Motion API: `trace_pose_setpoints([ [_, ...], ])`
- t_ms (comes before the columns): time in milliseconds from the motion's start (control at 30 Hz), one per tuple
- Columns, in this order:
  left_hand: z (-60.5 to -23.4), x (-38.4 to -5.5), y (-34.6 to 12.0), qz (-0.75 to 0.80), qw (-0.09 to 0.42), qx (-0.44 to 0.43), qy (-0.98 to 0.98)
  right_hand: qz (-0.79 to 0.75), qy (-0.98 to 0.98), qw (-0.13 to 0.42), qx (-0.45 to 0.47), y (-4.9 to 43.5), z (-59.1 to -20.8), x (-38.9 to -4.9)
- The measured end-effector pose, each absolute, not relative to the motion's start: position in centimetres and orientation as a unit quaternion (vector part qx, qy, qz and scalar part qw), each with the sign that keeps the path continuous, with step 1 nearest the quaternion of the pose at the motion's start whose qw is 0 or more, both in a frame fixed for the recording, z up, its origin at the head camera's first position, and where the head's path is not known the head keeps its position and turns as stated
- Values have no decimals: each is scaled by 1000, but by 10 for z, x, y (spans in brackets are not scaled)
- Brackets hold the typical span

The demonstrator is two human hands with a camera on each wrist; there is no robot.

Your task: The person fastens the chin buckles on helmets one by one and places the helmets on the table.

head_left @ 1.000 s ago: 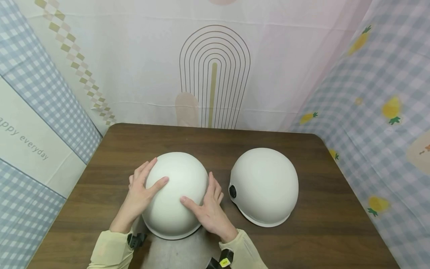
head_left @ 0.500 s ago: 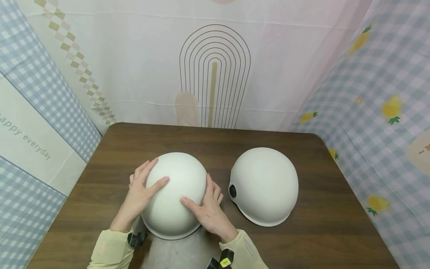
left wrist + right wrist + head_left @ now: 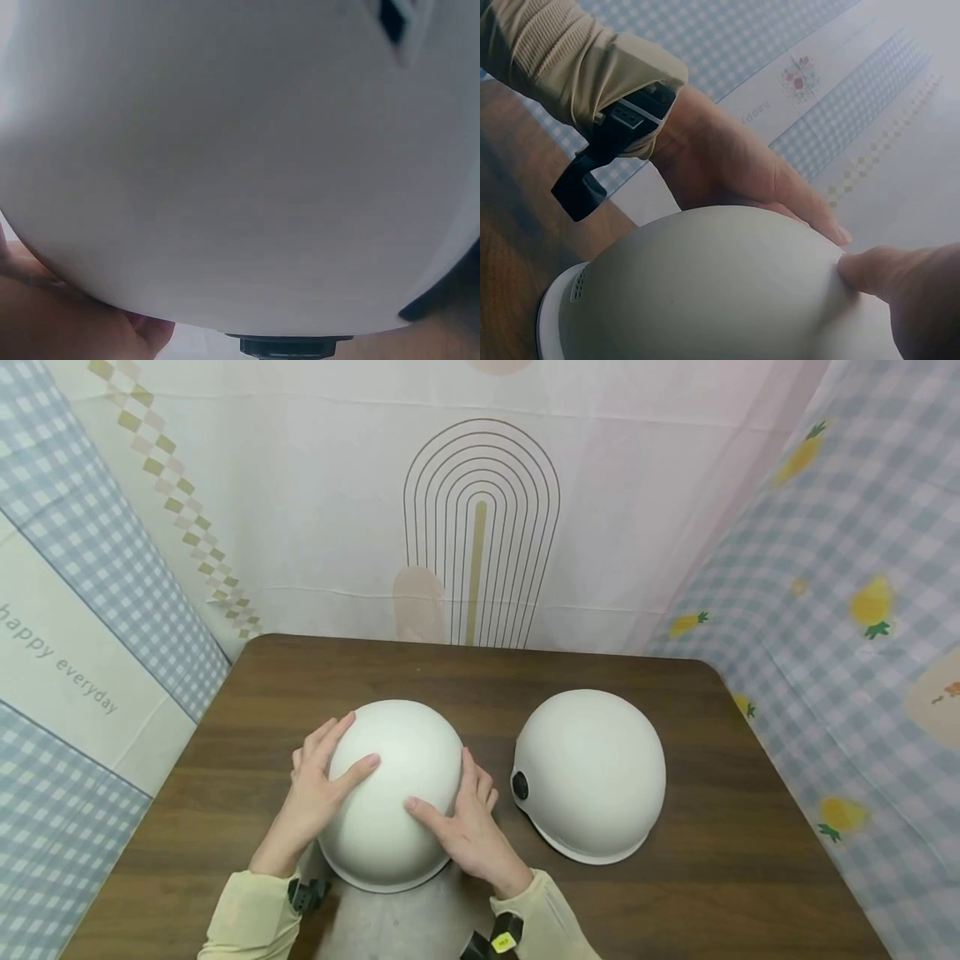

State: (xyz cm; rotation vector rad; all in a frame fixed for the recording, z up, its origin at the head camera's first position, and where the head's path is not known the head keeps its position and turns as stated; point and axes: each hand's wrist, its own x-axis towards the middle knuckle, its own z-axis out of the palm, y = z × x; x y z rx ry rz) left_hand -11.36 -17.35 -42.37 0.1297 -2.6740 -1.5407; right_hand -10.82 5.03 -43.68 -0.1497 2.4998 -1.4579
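Left hand (image 3: 313,787) and right hand (image 3: 470,833) touch the left white helmet (image 3: 393,787), fingers spread wide. Looks stiff, slick, probably light; best held low by the rim (image 3: 386,888).

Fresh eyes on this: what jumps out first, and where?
A smooth white domed helmet left of centre in the head view, touched by the left grip on its left and the right grip on its right. Next, a second smooth white domed helmet with a black oval side piece, untouched on the dark brown wood-grain table to the right.
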Motion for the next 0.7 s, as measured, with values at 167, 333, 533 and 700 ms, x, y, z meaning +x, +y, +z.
trace_pose_setpoints([
  [167,-427,-113,-174,-502,32,41,-863,-500,857,117,-49,50,-437,-107],
  [333,-429,-114,-175,-511,29,40,-858,-497,860,108,-47,50,-436,-106],
  [533,-432,-115,-174,-518,36,39,-854,-490,865,100,-44,49,-435,-106],
  [700,-434,-118,-175,-510,52,39,-858,-488,866,101,-40,48,-435,-107],
])
